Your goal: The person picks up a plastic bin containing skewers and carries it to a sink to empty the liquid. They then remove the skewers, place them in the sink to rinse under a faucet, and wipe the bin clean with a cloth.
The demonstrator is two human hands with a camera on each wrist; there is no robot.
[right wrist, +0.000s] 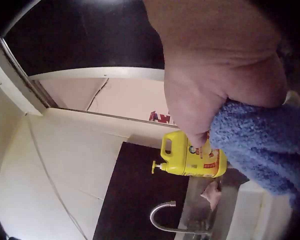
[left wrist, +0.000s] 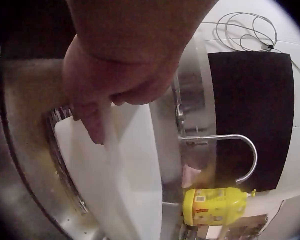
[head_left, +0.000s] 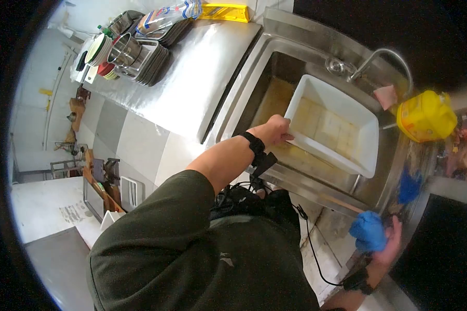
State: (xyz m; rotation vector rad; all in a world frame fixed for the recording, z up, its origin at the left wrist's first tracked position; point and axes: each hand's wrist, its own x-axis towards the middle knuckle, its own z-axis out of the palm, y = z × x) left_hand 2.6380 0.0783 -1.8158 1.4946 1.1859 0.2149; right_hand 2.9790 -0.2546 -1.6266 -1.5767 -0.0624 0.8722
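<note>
A white plastic tub [head_left: 337, 94] sits tilted in the steel sink [head_left: 275, 65], with yellowish water inside it. My left hand [head_left: 281, 133] grips the tub's near rim; in the left wrist view the fingers [left wrist: 92, 122] curl over the white edge of the tub [left wrist: 125, 175]. Low at the right, away from the sink, my right hand [head_left: 386, 242] holds a bunched blue cloth [head_left: 368, 230]. The right wrist view shows that hand [right wrist: 202, 132] closed round the blue cloth [right wrist: 262, 145].
A curved faucet [head_left: 386, 54] rises behind the sink, with a yellow jug [head_left: 425, 116] and a pink sponge [head_left: 385, 96] beside it. Stacked trays, pots and bowls [head_left: 137, 54] crowd the far end of the steel counter [head_left: 197, 83]. Another blue cloth [head_left: 409, 186] lies by the sink's edge.
</note>
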